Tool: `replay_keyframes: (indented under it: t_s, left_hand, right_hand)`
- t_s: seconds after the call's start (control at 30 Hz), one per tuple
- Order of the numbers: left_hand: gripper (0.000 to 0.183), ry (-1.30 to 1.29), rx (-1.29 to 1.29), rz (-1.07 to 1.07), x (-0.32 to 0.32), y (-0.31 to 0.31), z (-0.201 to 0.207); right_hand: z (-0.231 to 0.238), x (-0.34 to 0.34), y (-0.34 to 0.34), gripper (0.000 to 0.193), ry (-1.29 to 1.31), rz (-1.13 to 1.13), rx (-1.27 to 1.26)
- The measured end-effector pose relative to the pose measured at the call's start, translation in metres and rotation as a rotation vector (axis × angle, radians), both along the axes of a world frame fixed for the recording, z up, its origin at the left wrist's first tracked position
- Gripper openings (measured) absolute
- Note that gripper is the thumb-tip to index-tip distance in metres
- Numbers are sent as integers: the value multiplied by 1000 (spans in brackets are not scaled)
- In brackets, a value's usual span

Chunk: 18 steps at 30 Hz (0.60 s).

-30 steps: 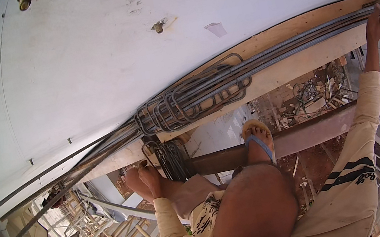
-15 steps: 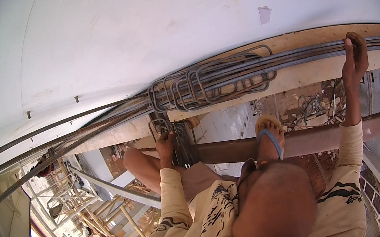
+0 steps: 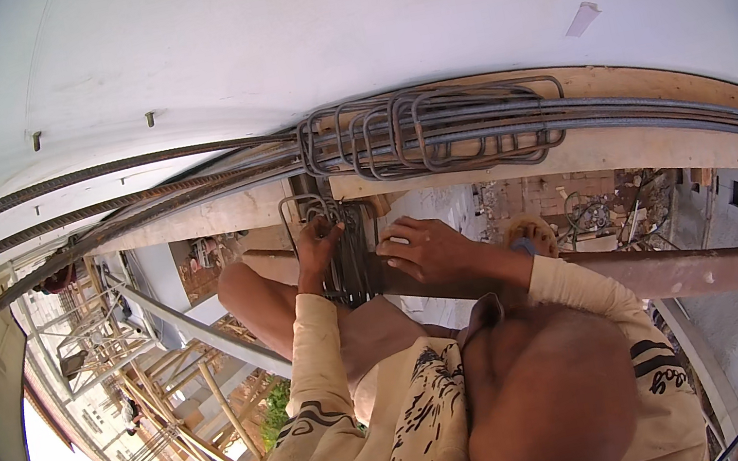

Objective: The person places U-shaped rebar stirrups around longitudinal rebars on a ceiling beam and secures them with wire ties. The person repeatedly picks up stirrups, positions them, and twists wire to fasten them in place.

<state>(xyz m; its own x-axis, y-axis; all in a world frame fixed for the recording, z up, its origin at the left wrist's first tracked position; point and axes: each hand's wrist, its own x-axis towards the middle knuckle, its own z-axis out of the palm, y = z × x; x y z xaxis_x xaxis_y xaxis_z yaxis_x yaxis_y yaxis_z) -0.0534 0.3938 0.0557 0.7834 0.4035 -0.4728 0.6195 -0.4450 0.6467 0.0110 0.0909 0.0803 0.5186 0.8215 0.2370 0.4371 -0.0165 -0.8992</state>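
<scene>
In front of me a bundle of thin bent steel stirrups hangs against an upright post, below a run of long rebars. My left hand is at its upper left side, fingers closed on a stirrup; the exact grip is partly hidden. Just right of the bundle is my right hand, fingers bent and apart, apparently not touching it. A small pale spot shows between its fingers, too small to name. More rectangular stirrups are slipped around the long ribbed rebars above my hands.
A wooden board runs behind the rebars, along a white wall with protruding bolts. A brown metal beam crosses below, near my sandalled foot. Far beneath lie rubble and hoses; wooden scaffolding stands at lower left.
My right hand has left the rebars at far right and come in beside the hanging stirrups. My left hand stays at the bundle, slightly higher. The view has shifted a little.
</scene>
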Motion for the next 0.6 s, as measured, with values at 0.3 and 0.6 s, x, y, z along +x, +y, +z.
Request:
replay_keyframes:
  t_s: [0.3,0.6]
  left_hand:
    - [26,-20,-293,59,-9,26,-6]
    - [32,-21,-262,130,0,27,33]
  right_hand:
    - [-70,-21,126,53,-357,86,28]
    - [-78,-22,124,48,-497,266,-235]
